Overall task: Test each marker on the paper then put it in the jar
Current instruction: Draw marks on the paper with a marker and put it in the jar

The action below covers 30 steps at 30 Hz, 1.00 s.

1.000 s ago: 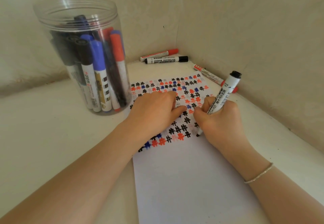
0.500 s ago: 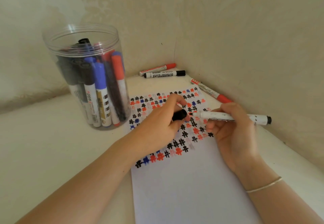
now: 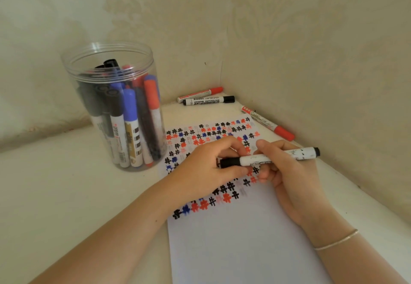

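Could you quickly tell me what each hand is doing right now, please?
Left hand: pinches the black cap on the marker.
Right hand: grips the marker's barrel.

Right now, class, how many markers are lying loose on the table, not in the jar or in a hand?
3. A red-capped marker and a black-capped marker lie together at the back corner; another red-capped marker lies along the right wall. None seems hidden.

Soft, even, warm light with only faint shadows; wide-angle bowing at the frame edges, slight overall softness, and mild glare on the clear jar [image 3: 106, 59] rim.
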Each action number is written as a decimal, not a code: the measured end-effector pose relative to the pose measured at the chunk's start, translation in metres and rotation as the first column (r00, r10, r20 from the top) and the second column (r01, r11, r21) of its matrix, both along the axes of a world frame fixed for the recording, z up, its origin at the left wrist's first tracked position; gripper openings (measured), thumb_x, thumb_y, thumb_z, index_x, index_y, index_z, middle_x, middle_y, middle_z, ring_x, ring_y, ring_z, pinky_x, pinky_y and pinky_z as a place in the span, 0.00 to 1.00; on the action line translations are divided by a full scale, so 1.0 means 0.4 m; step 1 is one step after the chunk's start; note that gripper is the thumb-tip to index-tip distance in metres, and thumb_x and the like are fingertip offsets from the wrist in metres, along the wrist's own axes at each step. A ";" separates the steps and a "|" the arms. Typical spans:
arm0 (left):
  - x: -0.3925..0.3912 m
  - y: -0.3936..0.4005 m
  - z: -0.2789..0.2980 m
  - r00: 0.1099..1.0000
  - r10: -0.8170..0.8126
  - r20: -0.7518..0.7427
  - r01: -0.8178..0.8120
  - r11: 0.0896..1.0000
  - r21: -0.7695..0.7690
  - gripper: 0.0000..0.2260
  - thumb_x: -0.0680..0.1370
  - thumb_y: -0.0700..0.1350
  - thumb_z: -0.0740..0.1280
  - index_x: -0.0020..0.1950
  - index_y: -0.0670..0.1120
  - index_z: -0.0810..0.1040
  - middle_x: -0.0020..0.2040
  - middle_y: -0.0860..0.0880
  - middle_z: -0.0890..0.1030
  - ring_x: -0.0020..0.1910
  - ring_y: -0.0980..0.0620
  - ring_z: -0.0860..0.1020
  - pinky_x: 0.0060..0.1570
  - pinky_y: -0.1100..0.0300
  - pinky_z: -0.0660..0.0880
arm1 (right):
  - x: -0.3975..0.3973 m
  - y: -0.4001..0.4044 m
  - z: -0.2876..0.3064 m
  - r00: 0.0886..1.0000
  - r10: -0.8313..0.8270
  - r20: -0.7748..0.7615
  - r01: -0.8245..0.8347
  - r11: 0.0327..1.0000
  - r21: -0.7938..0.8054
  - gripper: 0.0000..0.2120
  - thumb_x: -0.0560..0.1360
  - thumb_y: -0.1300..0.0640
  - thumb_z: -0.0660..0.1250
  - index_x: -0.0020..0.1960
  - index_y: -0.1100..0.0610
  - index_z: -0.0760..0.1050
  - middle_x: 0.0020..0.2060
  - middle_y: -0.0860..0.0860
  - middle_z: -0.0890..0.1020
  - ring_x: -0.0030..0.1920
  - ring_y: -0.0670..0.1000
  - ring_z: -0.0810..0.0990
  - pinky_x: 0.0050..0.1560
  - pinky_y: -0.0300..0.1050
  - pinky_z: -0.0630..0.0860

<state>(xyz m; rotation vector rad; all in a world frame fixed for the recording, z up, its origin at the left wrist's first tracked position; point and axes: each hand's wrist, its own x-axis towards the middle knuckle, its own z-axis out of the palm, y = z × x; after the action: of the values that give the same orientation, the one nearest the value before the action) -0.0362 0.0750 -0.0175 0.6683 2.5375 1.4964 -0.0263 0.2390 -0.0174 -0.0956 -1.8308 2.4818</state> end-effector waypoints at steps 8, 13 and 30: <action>-0.005 -0.003 0.009 0.935 -0.135 0.329 -0.007 0.918 0.397 0.02 0.79 0.36 0.63 0.50 0.42 0.74 0.34 0.50 0.77 0.27 0.56 0.68 0.29 0.64 0.66 | -0.005 0.012 0.010 0.999 -0.026 0.027 0.032 0.965 -0.259 0.15 0.76 0.51 0.62 0.40 0.62 0.78 0.29 0.55 0.81 0.23 0.51 0.77 0.27 0.40 0.75; -0.001 0.007 0.004 0.934 0.060 0.353 -0.216 0.881 0.422 0.09 0.77 0.36 0.61 0.37 0.42 0.72 0.28 0.48 0.71 0.24 0.53 0.61 0.23 0.61 0.57 | -0.017 -0.013 -0.017 0.954 -0.263 -0.141 0.292 0.920 0.263 0.10 0.80 0.58 0.62 0.39 0.58 0.72 0.20 0.53 0.73 0.17 0.50 0.67 0.20 0.37 0.64; 0.040 0.030 0.118 0.902 0.432 -0.005 -0.372 0.782 0.500 0.06 0.76 0.41 0.67 0.46 0.44 0.69 0.32 0.44 0.72 0.26 0.53 0.68 0.26 0.62 0.66 | -0.038 -0.068 0.105 0.973 -0.226 -0.048 0.230 0.968 0.098 0.15 0.76 0.63 0.62 0.32 0.63 0.65 0.20 0.49 0.61 0.21 0.47 0.56 0.23 0.38 0.56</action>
<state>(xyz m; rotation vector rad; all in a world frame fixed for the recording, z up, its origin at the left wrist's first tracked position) -0.0202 0.0868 0.0296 0.2574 2.5012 2.3646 -0.0413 0.2116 0.0245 -0.2411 -1.8153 2.2171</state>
